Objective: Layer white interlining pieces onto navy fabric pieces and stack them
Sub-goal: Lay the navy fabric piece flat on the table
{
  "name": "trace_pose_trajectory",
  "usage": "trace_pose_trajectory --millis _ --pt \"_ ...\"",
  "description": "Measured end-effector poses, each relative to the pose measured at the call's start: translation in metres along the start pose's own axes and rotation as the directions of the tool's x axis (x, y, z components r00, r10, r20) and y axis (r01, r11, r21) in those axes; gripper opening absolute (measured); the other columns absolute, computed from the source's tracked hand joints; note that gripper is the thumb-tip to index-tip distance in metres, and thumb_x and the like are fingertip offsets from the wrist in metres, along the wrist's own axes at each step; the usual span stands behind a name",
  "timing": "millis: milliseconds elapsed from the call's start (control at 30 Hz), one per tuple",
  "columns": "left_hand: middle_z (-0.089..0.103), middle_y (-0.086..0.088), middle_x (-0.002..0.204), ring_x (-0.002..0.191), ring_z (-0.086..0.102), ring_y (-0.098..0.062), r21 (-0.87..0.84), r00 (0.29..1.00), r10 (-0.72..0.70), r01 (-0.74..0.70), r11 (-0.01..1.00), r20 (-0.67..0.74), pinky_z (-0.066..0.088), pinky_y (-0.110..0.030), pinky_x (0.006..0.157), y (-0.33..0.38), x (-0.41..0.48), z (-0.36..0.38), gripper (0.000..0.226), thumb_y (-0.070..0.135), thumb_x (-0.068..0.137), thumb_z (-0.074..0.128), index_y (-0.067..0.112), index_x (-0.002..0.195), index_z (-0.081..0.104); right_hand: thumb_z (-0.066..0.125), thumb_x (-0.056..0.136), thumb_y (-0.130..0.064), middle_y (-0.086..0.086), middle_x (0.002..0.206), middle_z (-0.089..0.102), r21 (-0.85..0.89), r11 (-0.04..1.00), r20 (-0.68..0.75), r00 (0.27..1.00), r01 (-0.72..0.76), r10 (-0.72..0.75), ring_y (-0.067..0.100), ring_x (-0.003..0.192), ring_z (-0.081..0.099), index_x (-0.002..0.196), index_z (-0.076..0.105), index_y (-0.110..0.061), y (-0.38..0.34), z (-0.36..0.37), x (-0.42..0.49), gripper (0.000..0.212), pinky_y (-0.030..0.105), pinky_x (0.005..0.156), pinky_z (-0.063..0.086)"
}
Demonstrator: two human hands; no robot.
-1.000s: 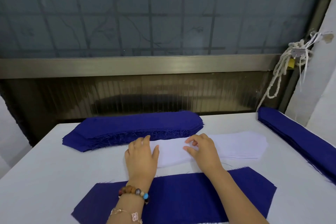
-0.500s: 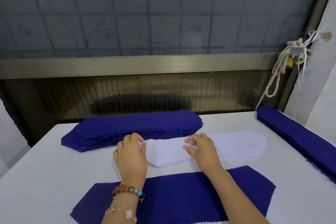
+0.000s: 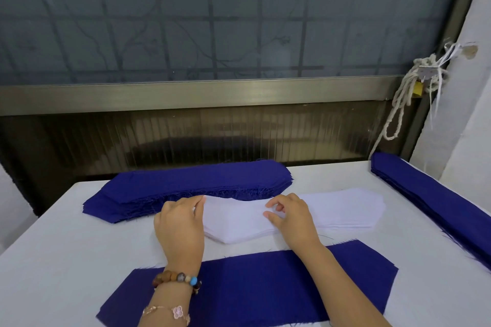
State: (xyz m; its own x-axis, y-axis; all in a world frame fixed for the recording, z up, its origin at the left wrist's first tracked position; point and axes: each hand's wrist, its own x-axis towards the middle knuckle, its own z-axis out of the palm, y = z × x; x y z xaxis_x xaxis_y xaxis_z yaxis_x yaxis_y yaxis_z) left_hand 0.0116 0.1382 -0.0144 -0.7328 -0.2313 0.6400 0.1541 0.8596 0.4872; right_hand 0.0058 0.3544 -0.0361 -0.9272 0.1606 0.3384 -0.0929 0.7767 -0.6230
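A stack of white interlining pieces [image 3: 342, 210] lies across the middle of the white table [image 3: 53, 260]. My left hand [image 3: 180, 225] rests at the stack's left end, fingers curled over its edge. My right hand [image 3: 292, 216] sits on the middle of the stack, thumb and fingers pinching at the top white sheet. A single navy fabric piece [image 3: 265, 281] lies flat near me, under both forearms. A thick stack of navy pieces [image 3: 191, 186] sits behind the white stack.
A second long navy stack [image 3: 430, 202] runs along the table's right edge. A window with a metal sill [image 3: 186, 95] stands behind the table. A knotted white rope [image 3: 409, 95] hangs at the right by a white wall.
My left hand has slid left from on top of the white stack to its left end. My right hand has stayed on the middle, its fingers working at the top sheet.
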Motion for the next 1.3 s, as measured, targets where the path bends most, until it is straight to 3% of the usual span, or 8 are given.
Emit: trace_pose_trajectory --millis 200,433,600,767,933,1067,1167,1300 --pt "0.074 0.000 0.082 0.081 0.063 -0.026 -0.103 1.000 0.027 -0.026 0.994 0.008 0.052 -0.046 0.072 0.000 0.000 0.001 0.009 0.010 0.080 0.078 0.014 0.089 0.077 0.067 0.088 -0.032 -0.008 0.100 0.052 -0.001 1.000 -0.001 1.000 0.005 -0.005 0.008 0.094 0.049 0.105 0.064 -0.028 -0.001 -0.001 -0.001 0.018 0.019 0.084 0.045" --pt "0.064 0.010 0.079 0.081 0.059 -0.011 -0.283 0.982 -0.123 0.161 0.946 0.146 0.038 -0.014 0.064 -0.003 0.001 0.006 0.006 0.017 0.087 0.071 0.021 0.083 0.069 0.065 0.089 -0.031 -0.008 0.101 0.052 -0.002 1.000 -0.003 1.000 0.006 -0.006 0.008 0.095 0.048 0.107 0.064 -0.027 -0.003 -0.003 -0.002 0.018 0.017 0.084 0.043" --pt "0.061 0.002 0.085 0.087 0.056 -0.019 -0.308 0.991 -0.078 0.108 0.945 0.111 0.042 -0.022 0.074 -0.006 0.000 0.007 0.013 0.016 0.094 0.063 0.012 0.100 0.073 0.065 0.089 -0.031 -0.008 0.102 0.053 -0.002 1.000 0.000 1.000 0.003 -0.003 0.007 0.095 0.049 0.106 0.064 -0.027 -0.003 -0.003 -0.003 0.017 0.016 0.084 0.042" --pt "0.067 0.008 0.092 0.088 0.060 -0.002 -0.544 0.957 -0.074 0.223 0.809 0.281 0.042 -0.005 0.071 -0.002 0.001 0.005 0.008 0.015 0.096 0.059 0.019 0.095 0.066 0.065 0.090 -0.032 -0.009 0.100 0.052 -0.017 1.000 -0.001 1.000 -0.009 0.009 0.007 0.093 0.049 0.112 0.060 -0.029 -0.004 -0.002 -0.002 0.023 0.015 0.082 0.043" --pt "0.070 0.011 0.088 0.086 0.060 0.003 -0.561 0.940 -0.017 0.217 0.799 0.339 0.042 -0.006 0.069 -0.001 0.001 0.008 0.017 0.007 0.091 0.065 0.024 0.089 0.068 0.067 0.088 -0.031 -0.006 0.106 0.051 -0.024 1.000 0.019 1.000 -0.018 0.018 0.009 0.096 0.048 0.130 0.043 -0.033 -0.006 -0.003 0.002 0.049 0.019 0.084 0.043" --pt "0.073 0.016 0.093 0.092 0.064 0.002 -0.672 0.936 -0.051 0.286 0.683 0.348 0.045 -0.011 0.079 -0.003 0.005 0.006 0.019 0.010 0.092 0.065 0.026 0.090 0.075 0.070 0.085 -0.030 -0.005 0.123 0.039 -0.142 0.983 0.007 0.993 0.116 -0.116 0.012 0.110 0.035 0.139 0.036 -0.043 -0.009 -0.006 0.011 0.065 0.021 0.092 0.038" --pt "0.072 0.012 0.097 0.096 0.063 -0.003 -0.698 0.925 -0.073 0.331 0.635 0.372 0.047 -0.024 0.086 -0.004 0.008 0.007 0.014 0.014 0.093 0.063 0.023 0.092 0.074 0.069 0.085 -0.033 -0.010 0.130 0.036 -0.220 0.947 0.070 0.972 0.234 -0.224 0.012 0.121 0.030 0.133 0.045 -0.045 -0.010 -0.008 0.020 0.055 0.024 0.097 0.030" --pt "0.071 0.007 0.100 0.099 0.063 -0.013 -0.719 0.895 -0.065 0.397 0.571 0.442 0.050 -0.035 0.085 -0.003 0.008 0.008 0.013 0.017 0.095 0.061 0.024 0.093 0.071 0.068 0.086 -0.037 -0.014 0.125 0.043 -0.152 0.963 0.131 0.970 0.224 -0.205 0.012 0.123 0.031 0.114 0.061 -0.036 -0.004 -0.008 0.027 0.029 0.024 0.093 0.023"
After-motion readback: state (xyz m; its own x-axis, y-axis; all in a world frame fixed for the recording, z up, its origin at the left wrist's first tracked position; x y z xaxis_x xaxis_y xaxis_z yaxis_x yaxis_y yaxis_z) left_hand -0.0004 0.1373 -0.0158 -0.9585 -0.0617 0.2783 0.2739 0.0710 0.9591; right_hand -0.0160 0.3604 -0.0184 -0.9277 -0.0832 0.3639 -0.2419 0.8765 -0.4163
